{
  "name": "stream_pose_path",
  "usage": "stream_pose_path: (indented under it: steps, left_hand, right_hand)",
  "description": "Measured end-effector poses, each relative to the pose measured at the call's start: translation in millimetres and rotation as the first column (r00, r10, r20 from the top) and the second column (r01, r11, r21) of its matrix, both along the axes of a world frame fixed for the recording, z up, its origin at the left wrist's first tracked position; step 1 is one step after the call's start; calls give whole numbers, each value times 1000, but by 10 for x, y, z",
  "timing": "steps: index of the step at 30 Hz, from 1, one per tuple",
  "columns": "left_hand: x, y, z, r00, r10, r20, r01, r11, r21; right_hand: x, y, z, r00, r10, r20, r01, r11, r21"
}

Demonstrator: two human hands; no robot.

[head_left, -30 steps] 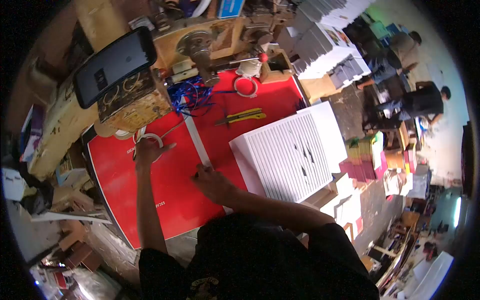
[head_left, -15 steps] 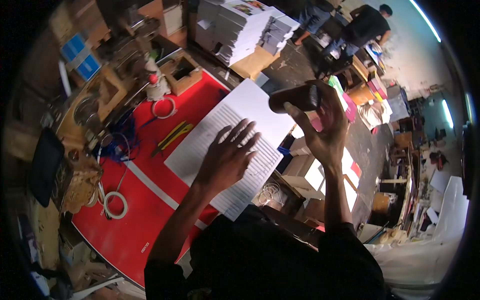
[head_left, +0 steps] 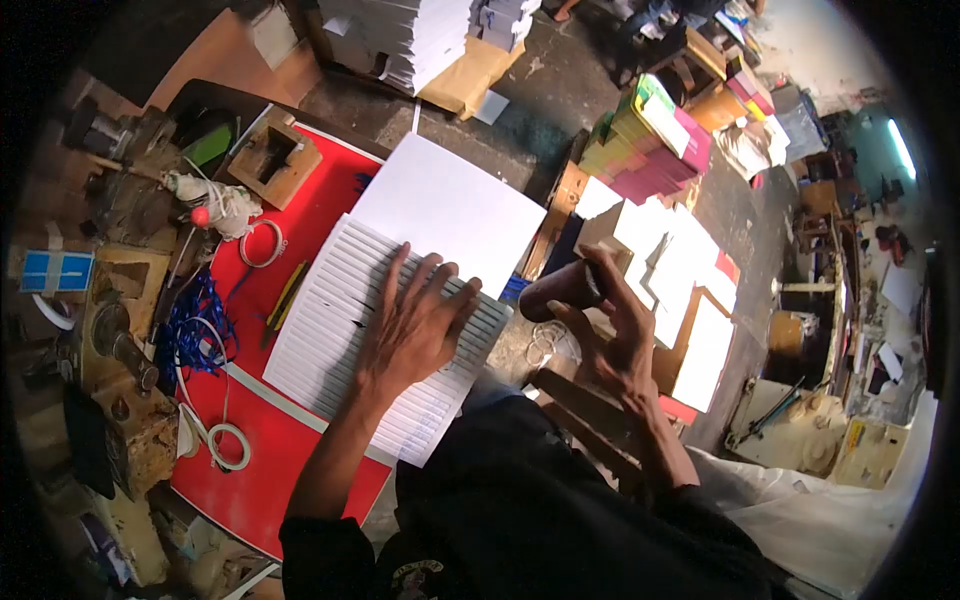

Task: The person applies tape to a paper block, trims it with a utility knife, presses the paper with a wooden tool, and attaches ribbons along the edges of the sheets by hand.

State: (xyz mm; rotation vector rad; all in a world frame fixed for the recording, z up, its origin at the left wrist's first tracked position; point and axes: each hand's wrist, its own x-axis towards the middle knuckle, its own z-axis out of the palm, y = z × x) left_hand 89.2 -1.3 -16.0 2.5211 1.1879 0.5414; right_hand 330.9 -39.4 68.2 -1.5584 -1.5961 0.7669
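Observation:
My left hand (head_left: 412, 325) lies spread on the striped upper face of the white paper stack (head_left: 335, 290), its fingers apart. To its right, my right hand (head_left: 615, 335) grips a dark cylinder (head_left: 560, 290) between thumb and fingers, held up beside the stack's right edge. A plain white sheet (head_left: 450, 210) adjoins the far side of the stack. Left of the stack, a yellow cutter (head_left: 286, 303) lies on the red board (head_left: 240, 500), partly hidden by the stack. A white ring (head_left: 230, 447) with a cord rests near the board's left edge.
Blue ribbon (head_left: 200, 325) and a wooden block with a hollow (head_left: 274, 158) are at the left. Metal tools and a small wooden box (head_left: 150, 430) line that side. Bright paper piles (head_left: 690, 280) stand at the right. Part of another person (head_left: 660, 20) shows at the top.
My left hand has left the white ring and come onto the stack. My right hand has taken hold of the dark cylinder and, since half a second ago, lowered it. The view has shifted right.

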Motion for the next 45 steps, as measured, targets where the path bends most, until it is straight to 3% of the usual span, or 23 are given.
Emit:
stream_pose_path:
  steps: [4,7,10,11,14,16,19,21,23,24,25,27,28,32,34,35,36,39,40,41,42,44,45]
  left_hand:
    - [35,26,39,993,-4,-119,10,999,44]
    - [52,32,13,994,-12,-109,18,998,53]
    - [18,5,21,994,-11,-110,22,995,98]
    - [24,2,13,988,-11,-152,27,994,102]
    - [28,4,7,994,1,-105,9,995,98]
    - [59,17,18,992,10,-129,6,992,122]
    - [17,2,-44,999,-5,-49,14,986,166]
    - [25,36,-25,999,-7,-39,15,978,208]
    - [52,-9,45,995,11,-96,2,991,134]
    - [38,-7,-42,999,17,-49,-9,988,156]
    - [24,-31,-38,999,14,-46,-6,989,150]
    - [37,-13,-18,999,5,-45,3,982,188]
    - [33,1,-35,999,-2,-37,10,976,218]
    - [6,-18,-46,1000,-16,17,13,984,180]
    - [5,-16,-46,1000,-9,-19,13,979,203]
    - [26,-10,-45,999,-5,-54,17,974,227]
    - [18,0,-76,997,0,-79,18,974,225]
    - [-18,-32,-62,1000,-27,3,26,982,188]
    - [-25,-15,-99,999,-36,24,29,971,238]
    - [-28,-24,-133,998,-49,31,40,971,237]
    - [-7,-19,-124,1000,-21,13,18,981,191]
    - [-1,-22,-75,1000,-3,-15,5,993,121]
    - [9,-18,-65,1000,3,-18,-1,992,126]
  right_hand:
    - [37,-138,331,983,-42,178,-24,936,352]
    - [-87,-287,293,966,-64,-251,176,873,455]
    - [-145,-294,-355,988,-96,119,55,949,310]
    - [-231,-230,-528,999,-11,-39,17,986,164]
    - [-195,-148,-190,998,-53,-16,55,916,398]
    - [-238,-269,-72,982,-138,-129,179,894,410]
    - [-358,-291,-469,988,127,86,-144,960,240]
    - [-371,-326,-382,992,122,13,-122,976,179]
    - [-463,-449,-14,997,-59,54,35,932,361]
    - [-475,-483,-48,986,-116,-116,154,903,400]
    - [-474,-502,-232,986,-120,-113,156,905,396]
    - [-480,-427,-527,994,62,87,-88,941,328]
    - [-383,-479,-432,978,52,202,-96,972,216]
    - [-518,-610,-61,985,-165,-57,170,841,513]
    - [-532,-693,-470,981,-63,183,-12,925,380]
    - [-565,-636,-629,993,49,104,-77,954,290]
    - [-507,-590,-465,976,71,205,-112,974,197]
    - [-618,-770,-30,992,-120,26,102,921,375]
    - [-641,-807,-187,991,-132,2,111,843,526]
    - [-634,-791,-358,976,-104,189,-22,824,566]
    - [-708,-795,-391,987,-22,162,-38,934,355]
    - [-651,-829,-318,956,127,264,-166,978,129]
    - [-665,-850,-168,956,131,262,-171,976,134]
